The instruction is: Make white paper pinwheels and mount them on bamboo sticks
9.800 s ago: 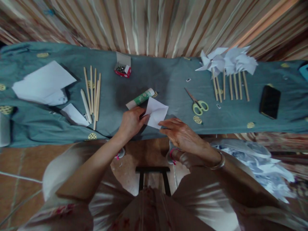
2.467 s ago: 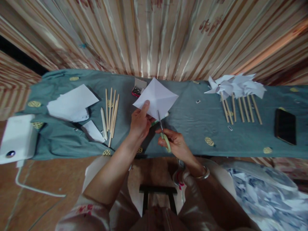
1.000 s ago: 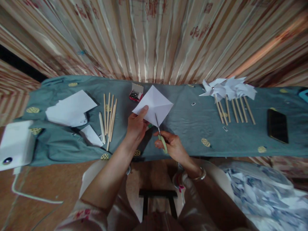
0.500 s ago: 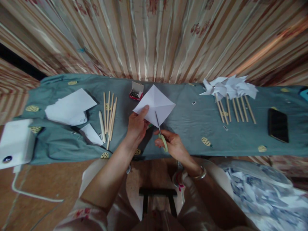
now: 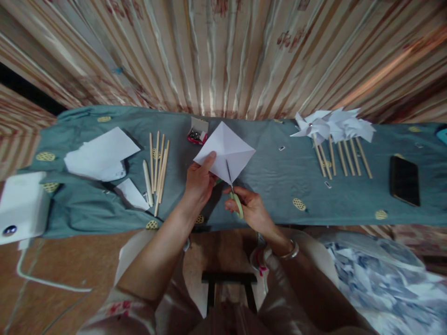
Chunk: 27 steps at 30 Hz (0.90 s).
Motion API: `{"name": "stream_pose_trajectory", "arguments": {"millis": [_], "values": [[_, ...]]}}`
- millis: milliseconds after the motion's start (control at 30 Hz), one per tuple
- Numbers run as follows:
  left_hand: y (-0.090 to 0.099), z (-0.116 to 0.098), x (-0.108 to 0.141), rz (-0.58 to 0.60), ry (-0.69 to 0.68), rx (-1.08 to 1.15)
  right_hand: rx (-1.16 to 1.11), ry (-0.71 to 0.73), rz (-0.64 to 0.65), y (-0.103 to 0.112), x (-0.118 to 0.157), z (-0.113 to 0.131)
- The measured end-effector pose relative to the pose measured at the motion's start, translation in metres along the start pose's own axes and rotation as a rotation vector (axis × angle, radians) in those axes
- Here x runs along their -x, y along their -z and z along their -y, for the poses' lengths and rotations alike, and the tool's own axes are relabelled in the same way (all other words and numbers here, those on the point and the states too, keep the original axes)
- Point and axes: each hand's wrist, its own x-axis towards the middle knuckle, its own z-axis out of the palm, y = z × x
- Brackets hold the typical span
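One creased square of white paper is, I see from my far seat, above the cloth-covered desk. The left hand pinches its lower-left edge. The green-handled scissors, earlier lying on the desk, are now in the right hand's fingers, metal blades at the near corner, so I judge this is cutting. Farther: cardboard box, wooden sticks, pointed paper pinwheels.

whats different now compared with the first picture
The scissors, lying on the cloth before, have moved left into the right hand, which let go of the paper; their blades are now at its near corner. The white paper, then a small folded square, is opened out, with the left hand holding it. Pinwheels, phone and loose sticks stayed put.
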Motion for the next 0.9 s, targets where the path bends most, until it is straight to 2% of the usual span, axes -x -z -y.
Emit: {"name": "stream_pose_trajectory", "arguments": {"millis": [200, 533, 900], "values": [[0.0017, 0.0013, 0.0000, 0.036, -0.006, -0.005, -0.010, 0.026, 0.005, 0.0015, -0.0005, -0.0047], [-0.0003, 0.0005, 0.0006, 0.003, -0.008, -0.011, -0.021, -0.017, -0.018, -0.0018, -0.0003, 0.0014], [-0.0001, 0.0000, 0.0006, -0.004, -0.009, -0.034, -0.022, 0.002, -0.015, -0.0023, -0.0002, 0.0030]]}}
